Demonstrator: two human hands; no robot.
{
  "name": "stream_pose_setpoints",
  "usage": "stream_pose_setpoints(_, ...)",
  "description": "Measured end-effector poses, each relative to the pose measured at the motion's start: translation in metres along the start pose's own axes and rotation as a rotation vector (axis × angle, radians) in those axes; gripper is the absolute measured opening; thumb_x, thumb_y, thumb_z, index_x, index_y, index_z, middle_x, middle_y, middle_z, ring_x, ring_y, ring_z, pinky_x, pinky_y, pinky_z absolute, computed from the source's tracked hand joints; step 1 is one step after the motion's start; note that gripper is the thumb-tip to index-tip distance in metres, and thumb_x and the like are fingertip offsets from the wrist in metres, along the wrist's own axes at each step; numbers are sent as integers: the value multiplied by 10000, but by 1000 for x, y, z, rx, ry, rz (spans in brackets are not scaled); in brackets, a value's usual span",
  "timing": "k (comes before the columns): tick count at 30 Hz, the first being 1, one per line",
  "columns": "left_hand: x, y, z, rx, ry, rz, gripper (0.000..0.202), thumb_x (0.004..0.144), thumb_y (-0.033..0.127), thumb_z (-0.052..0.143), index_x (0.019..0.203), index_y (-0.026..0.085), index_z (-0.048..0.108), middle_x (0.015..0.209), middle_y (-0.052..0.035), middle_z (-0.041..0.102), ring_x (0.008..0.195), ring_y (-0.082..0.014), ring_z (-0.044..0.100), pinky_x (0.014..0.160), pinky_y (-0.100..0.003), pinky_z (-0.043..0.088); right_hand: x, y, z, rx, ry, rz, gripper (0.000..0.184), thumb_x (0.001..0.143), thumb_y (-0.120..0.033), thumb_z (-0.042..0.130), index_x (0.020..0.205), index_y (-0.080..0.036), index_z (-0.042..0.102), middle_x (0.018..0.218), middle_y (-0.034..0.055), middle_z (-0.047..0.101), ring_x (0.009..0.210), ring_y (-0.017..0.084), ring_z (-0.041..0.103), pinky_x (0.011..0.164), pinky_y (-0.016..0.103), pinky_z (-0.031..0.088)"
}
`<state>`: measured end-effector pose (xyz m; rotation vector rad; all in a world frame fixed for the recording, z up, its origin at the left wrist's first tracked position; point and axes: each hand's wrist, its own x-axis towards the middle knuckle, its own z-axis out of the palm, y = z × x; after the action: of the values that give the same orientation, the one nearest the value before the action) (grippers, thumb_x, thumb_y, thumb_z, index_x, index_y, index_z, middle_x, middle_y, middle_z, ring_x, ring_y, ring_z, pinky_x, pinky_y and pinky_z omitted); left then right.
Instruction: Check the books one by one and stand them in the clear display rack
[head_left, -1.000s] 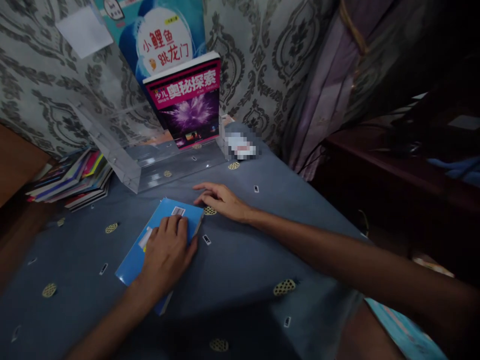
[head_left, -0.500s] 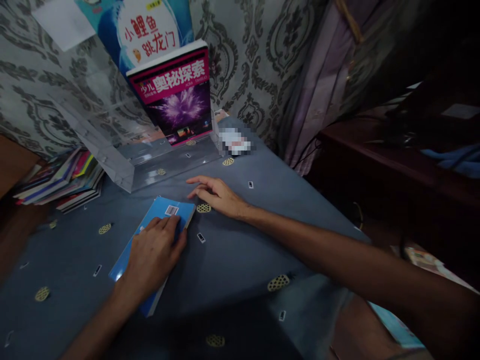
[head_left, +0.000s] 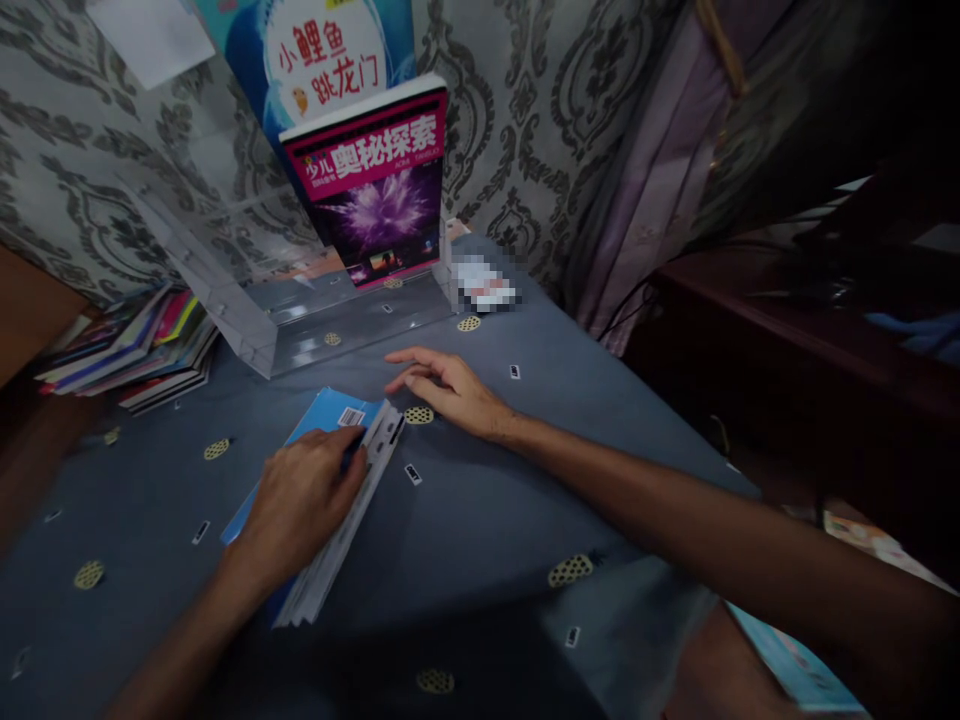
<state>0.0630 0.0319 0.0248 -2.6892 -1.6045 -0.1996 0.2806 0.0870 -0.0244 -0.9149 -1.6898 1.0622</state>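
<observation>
A blue book [head_left: 319, 425] with a barcode lies on the grey-blue cloth [head_left: 480, 500] in front of me. My left hand [head_left: 300, 500] grips its right edge, fingers curled round it, and that edge is raised so the white page ends show. My right hand [head_left: 450, 385] lies flat on the cloth just right of the book's top corner, fingers stretched out and holding nothing. Behind the hands stands a clear acrylic holder [head_left: 300, 320] with a pink-and-purple book [head_left: 375, 190] upright in it.
A larger blue-and-white book [head_left: 330, 60] leans against the patterned wall behind the holder. A stack of books [head_left: 135, 350] lies at the left. A dark wooden piece of furniture [head_left: 787, 330] stands to the right, beyond the cloth's edge.
My left hand has gone from lying flat on the blue book to gripping its right edge and tilting it up. My right hand has hardly moved.
</observation>
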Motion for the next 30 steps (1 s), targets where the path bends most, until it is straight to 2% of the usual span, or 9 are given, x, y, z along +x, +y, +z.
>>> stream_pose_setpoints(5,3,8,-10,62,-78,-40,377,973,304,421,1223,197,683,947,-79,764,806,-248,716,726,-356,525,-1,1,0,9,22,-76,363,912,-167,459,1253,-165,584,1014,73,770,891,180,696,817,350,527)
stream_pose_setpoints(9,1,14,-6,103,-66,5,309,965,308,479,1143,196,706,947,-76,764,829,-257,716,710,-355,535,-3,-2,1,8,47,-130,334,933,-167,441,1222,-174,610,982,61,767,846,158,692,782,319,530)
stream_pose_setpoints(14,-8,13,10,174,15,55,242,954,339,554,1064,186,706,1076,-109,749,969,-297,695,681,-363,560,-10,-6,6,-211,-140,-154,286,910,-173,504,1123,-158,694,786,24,735,661,130,656,677,269,507)
stream_pose_setpoints(16,-15,2,12,128,2,125,305,972,383,548,1155,179,683,1206,-122,711,1071,-311,668,771,-405,578,-13,-7,7,-330,-192,-178,260,908,-199,537,1087,-144,716,738,24,723,656,140,656,673,271,503)
stream_pose_setpoints(18,-25,-18,8,23,-72,251,457,971,472,550,1332,196,595,1371,-121,622,1225,-315,598,932,-453,550,-14,-7,9,-391,-193,-206,267,921,-220,530,1092,-132,716,792,48,741,712,155,680,705,282,516)
stream_pose_setpoints(21,-49,-52,2,-140,-207,440,832,859,660,613,1550,297,325,1590,-92,378,1449,-332,370,1134,-508,401,-14,-4,12,-448,-185,-269,274,936,-234,516,1104,-131,706,926,89,752,817,179,698,772,312,536)
stream_pose_setpoints(23,-65,-69,1,-174,-232,461,983,788,710,654,1583,342,206,1642,-79,259,1501,-354,250,1182,-554,313,-12,0,14,-489,-197,-306,273,944,-226,509,1119,-135,697,947,98,740,824,184,693,772,323,543)
stream_pose_setpoints(26,-80,-78,6,-152,-211,404,890,875,619,623,1588,356,161,1660,-63,194,1519,-337,200,1202,-570,264,-6,5,18,-528,-214,-344,276,955,-200,494,1156,-148,676,961,100,728,849,190,690,767,328,552)
stream_pose_setpoints(30,-77,-76,14,-118,-185,369,735,967,536,528,1584,350,175,1667,-49,170,1526,-306,187,1218,-579,224,15,13,27,-588,-215,-347,285,949,-176,495,1177,-145,663,1022,124,729,930,219,684,841,382,563)
